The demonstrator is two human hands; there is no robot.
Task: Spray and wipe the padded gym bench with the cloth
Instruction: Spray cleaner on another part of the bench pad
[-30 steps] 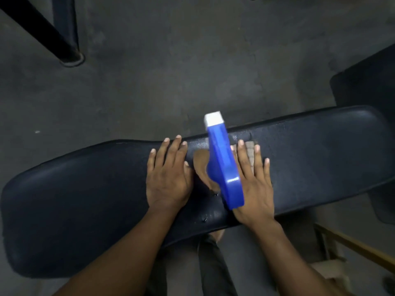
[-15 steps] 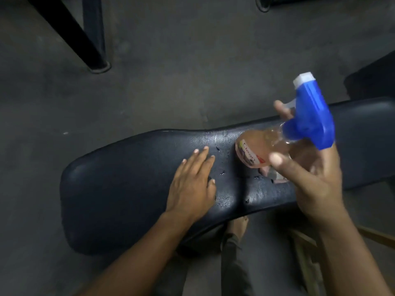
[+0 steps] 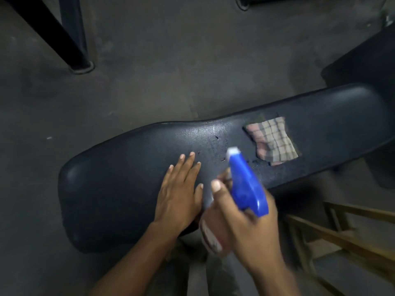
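The right hand (image 3: pixel 245 221) grips a spray bottle (image 3: pixel 245 184), its nozzle pointing toward 11 o'clock over the black padded table (image 3: pixel 119 180). The left hand (image 3: pixel 179 189) lies flat and open on the padding. A folded checked cloth (image 3: pixel 273 142) rests at 2 o'clock, apart from both hands; the table's long axis runs 8 to 2 o'clock.

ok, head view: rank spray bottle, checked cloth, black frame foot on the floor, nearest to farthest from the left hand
1. Spray bottle: just right of the left hand, held in the right hand over the bench.
2. Checked cloth: lying flat on the bench, farther right and beyond the bottle.
3. Black frame foot: on the floor past the bench, upper left.
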